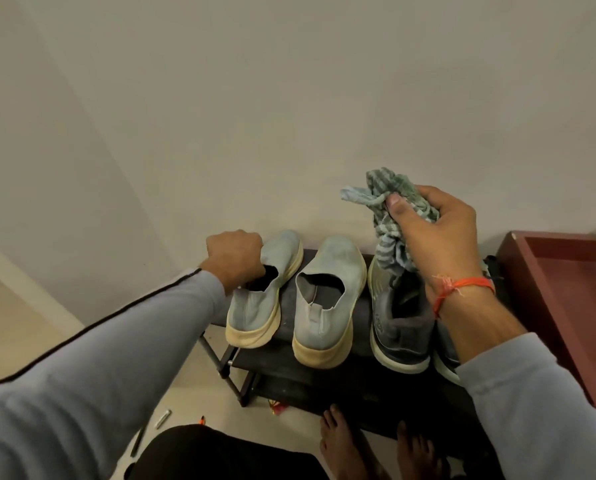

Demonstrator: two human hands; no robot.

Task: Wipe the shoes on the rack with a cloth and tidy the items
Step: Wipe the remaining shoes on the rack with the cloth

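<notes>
Two pale blue slip-on shoes with cream soles stand on the top shelf of a black rack [286, 362]. My left hand [236, 259] grips the left pale blue shoe [260, 299] at its collar, fingers curled into the opening. The right pale blue shoe [329, 299] stands free beside it. To its right sits a dark grey sneaker [398, 327] with a white sole; a second one is mostly hidden behind my right arm. My right hand [438, 233] holds a crumpled grey-green striped cloth [386, 220] above the grey sneaker.
A dark red wooden tray-like furniture edge [545, 271] stands at the right of the rack. The wall is directly behind the rack. My bare feet [341, 441] are on the floor in front, with small pens [163, 418] and a red scrap lying near the rack's leg.
</notes>
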